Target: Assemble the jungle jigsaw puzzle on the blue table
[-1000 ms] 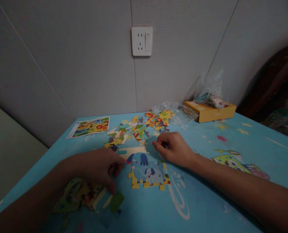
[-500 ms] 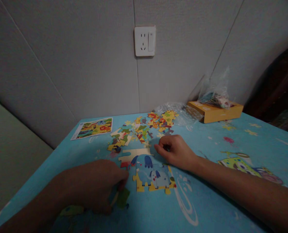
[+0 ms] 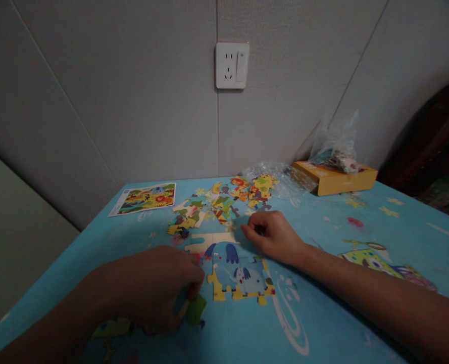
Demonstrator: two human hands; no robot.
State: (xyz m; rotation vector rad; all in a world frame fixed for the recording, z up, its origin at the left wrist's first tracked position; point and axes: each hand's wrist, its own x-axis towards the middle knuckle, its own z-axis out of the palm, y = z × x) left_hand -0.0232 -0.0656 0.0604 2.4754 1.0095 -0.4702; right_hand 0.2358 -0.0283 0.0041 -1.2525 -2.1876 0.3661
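On the blue table [image 3: 322,323] lies a partly joined puzzle with a blue elephant [image 3: 236,273]. My left hand [image 3: 159,285] rests at its left edge, fingers curled over a green puzzle piece [image 3: 196,310]. My right hand [image 3: 275,235] sits at the puzzle's upper right corner, fingers bent and pressed down on the table by a piece I cannot make out. Loose coloured pieces [image 3: 224,202] lie scattered behind the puzzle.
A printed picture card [image 3: 144,198] lies at the far left of the table. A yellow box [image 3: 336,178] with a plastic bag on it stands at the back right, beside crumpled clear plastic [image 3: 273,174]. A wall socket [image 3: 232,65] is above.
My left hand has slid right and nearer, closing over the green piece beside the elephant puzzle. My right hand has stayed almost still at the puzzle's corner.
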